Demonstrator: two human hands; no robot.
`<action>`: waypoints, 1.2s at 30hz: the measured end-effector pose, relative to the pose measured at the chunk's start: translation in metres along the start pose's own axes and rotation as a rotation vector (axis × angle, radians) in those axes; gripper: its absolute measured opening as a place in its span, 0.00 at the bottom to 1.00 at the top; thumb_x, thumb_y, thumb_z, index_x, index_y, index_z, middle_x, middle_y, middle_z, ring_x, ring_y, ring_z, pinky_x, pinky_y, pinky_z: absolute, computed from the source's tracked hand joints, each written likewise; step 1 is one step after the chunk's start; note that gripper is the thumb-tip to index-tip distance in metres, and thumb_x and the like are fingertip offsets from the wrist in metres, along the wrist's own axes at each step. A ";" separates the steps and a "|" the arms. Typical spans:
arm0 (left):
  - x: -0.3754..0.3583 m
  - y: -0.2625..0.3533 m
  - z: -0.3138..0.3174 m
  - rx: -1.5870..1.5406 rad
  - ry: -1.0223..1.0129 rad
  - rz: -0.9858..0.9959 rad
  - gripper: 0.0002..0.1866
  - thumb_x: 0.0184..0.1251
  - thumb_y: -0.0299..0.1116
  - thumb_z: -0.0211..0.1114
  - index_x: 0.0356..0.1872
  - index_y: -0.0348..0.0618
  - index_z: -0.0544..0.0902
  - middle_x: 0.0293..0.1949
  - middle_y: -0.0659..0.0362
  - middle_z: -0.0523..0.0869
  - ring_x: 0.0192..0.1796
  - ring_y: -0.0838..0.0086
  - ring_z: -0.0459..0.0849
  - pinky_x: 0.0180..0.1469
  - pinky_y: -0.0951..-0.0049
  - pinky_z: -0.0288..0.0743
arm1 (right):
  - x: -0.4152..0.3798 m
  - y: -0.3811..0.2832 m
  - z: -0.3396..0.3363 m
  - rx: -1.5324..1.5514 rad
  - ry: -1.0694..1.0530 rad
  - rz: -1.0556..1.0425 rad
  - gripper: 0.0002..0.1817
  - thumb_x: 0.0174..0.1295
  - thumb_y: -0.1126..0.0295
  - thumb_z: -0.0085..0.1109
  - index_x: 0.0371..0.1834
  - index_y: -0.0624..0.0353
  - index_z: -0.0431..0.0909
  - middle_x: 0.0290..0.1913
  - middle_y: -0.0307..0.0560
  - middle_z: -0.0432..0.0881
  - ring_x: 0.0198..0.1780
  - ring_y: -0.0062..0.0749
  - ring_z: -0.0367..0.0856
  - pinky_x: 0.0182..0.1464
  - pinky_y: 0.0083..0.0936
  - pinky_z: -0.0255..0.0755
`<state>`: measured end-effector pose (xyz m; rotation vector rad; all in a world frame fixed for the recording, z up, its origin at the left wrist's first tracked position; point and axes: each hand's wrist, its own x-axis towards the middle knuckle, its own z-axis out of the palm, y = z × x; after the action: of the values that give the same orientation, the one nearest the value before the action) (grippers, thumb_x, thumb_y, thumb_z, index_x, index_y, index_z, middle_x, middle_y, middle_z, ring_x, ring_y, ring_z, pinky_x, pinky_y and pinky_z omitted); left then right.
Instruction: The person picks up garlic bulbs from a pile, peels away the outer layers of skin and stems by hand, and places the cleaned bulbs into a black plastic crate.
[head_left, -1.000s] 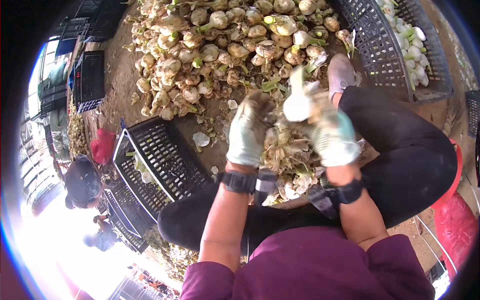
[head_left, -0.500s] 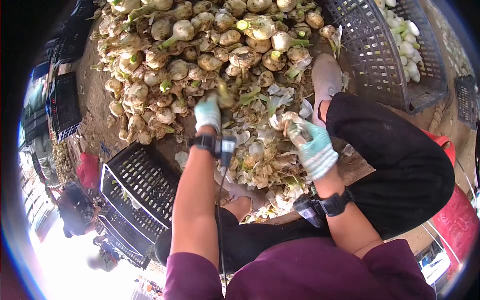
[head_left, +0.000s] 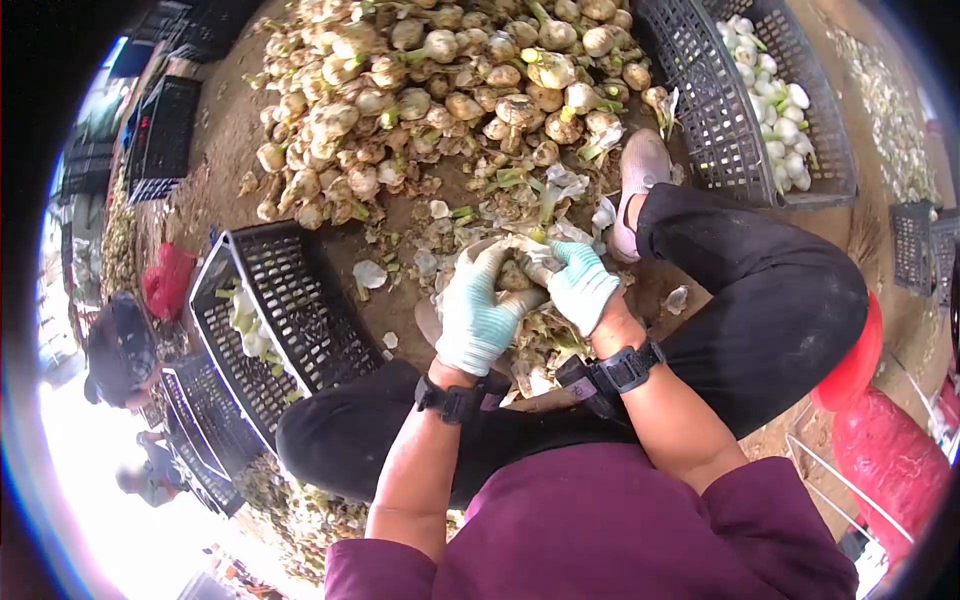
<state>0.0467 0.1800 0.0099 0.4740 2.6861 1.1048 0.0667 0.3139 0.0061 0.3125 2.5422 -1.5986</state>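
Observation:
Both hands wear light-green and white gloves with soiled fingertips and meet in front of my knees. Between them sits a dirty, papery-skinned garlic bulb [head_left: 514, 276], partly covered by the fingers. My left hand [head_left: 482, 312] is closed round its left side, with the thumb across the near side. My right hand [head_left: 582, 286] is closed on its right upper side, fingertips at the loose skin. Whether the right fingers hold anything else is hidden. Below and around the hands lie torn skins [head_left: 545, 335]. Beyond them rises a heap of unpeeled garlic bulbs [head_left: 430, 105] with cut green stems.
A black crate [head_left: 700, 100] at the upper right holds clean white bulbs [head_left: 785, 120]. Another black crate [head_left: 300, 300] on the left contains some pale bulbs and green stems. Red sacks [head_left: 890, 450] stand at the right. Another person [head_left: 122, 350] is at the far left.
My left hand has come back from the heap's near edge toward my right hand. The hands now meet around a garlic bulb. The view has shifted, and the heap appears farther up.

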 end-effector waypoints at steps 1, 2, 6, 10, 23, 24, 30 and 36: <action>-0.005 0.000 -0.002 -0.080 0.008 -0.060 0.32 0.36 0.29 0.70 0.50 0.37 0.70 0.43 0.54 0.76 0.43 0.72 0.76 0.47 0.76 0.70 | -0.004 0.005 0.004 -0.004 -0.030 0.005 0.12 0.52 0.65 0.51 0.37 0.61 0.75 0.32 0.53 0.77 0.35 0.43 0.75 0.40 0.31 0.68; -0.009 0.001 -0.005 -0.164 0.012 -0.120 0.31 0.36 0.28 0.70 0.49 0.36 0.71 0.42 0.54 0.76 0.43 0.72 0.76 0.47 0.76 0.70 | -0.010 0.010 0.005 -0.009 -0.034 -0.011 0.12 0.52 0.65 0.51 0.37 0.61 0.75 0.32 0.53 0.77 0.35 0.43 0.75 0.40 0.31 0.68; -0.026 -0.008 -0.011 -0.479 -0.012 -0.190 0.28 0.40 0.23 0.67 0.48 0.33 0.71 0.41 0.56 0.77 0.43 0.75 0.76 0.47 0.77 0.70 | -0.023 0.025 0.001 -0.482 -0.021 -0.550 0.10 0.54 0.66 0.49 0.38 0.53 0.76 0.37 0.47 0.74 0.43 0.37 0.71 0.44 0.24 0.67; -0.037 0.013 -0.024 -0.897 -0.060 -0.393 0.26 0.42 0.22 0.66 0.47 0.32 0.71 0.41 0.55 0.77 0.42 0.74 0.76 0.47 0.76 0.70 | -0.031 0.022 0.002 -0.530 0.060 -0.518 0.13 0.52 0.65 0.52 0.37 0.62 0.75 0.35 0.51 0.75 0.38 0.42 0.73 0.41 0.28 0.68; -0.047 0.010 -0.020 -0.031 0.236 0.114 0.24 0.29 0.26 0.71 0.37 0.44 0.79 0.38 0.55 0.77 0.40 0.65 0.77 0.43 0.73 0.72 | -0.034 -0.015 0.001 0.106 -0.197 -0.090 0.09 0.53 0.68 0.53 0.33 0.62 0.77 0.28 0.52 0.79 0.29 0.38 0.77 0.34 0.26 0.69; -0.048 0.008 -0.021 -0.025 0.226 0.098 0.24 0.29 0.27 0.72 0.37 0.44 0.79 0.38 0.55 0.77 0.40 0.64 0.77 0.43 0.73 0.72 | -0.033 -0.014 0.003 0.147 -0.217 -0.045 0.09 0.53 0.68 0.53 0.33 0.61 0.77 0.28 0.52 0.79 0.28 0.38 0.77 0.33 0.26 0.69; -0.046 0.007 -0.027 -0.513 0.158 -0.223 0.22 0.37 0.23 0.67 0.40 0.33 0.75 0.35 0.58 0.79 0.37 0.76 0.77 0.41 0.78 0.73 | -0.020 0.008 0.017 -0.461 -0.127 0.157 0.13 0.47 0.65 0.56 0.32 0.62 0.73 0.31 0.59 0.76 0.36 0.51 0.75 0.36 0.35 0.69; -0.047 -0.001 -0.033 -1.038 0.120 -0.289 0.25 0.38 0.21 0.68 0.44 0.34 0.73 0.39 0.57 0.78 0.39 0.75 0.76 0.44 0.77 0.72 | -0.021 0.026 0.006 -0.100 0.123 -0.366 0.10 0.51 0.74 0.50 0.36 0.66 0.72 0.27 0.50 0.77 0.31 0.39 0.76 0.35 0.27 0.69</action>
<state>0.0804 0.1409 0.0349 -0.1655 1.7705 2.1787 0.0929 0.3173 -0.0152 -0.0744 2.8947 -1.5962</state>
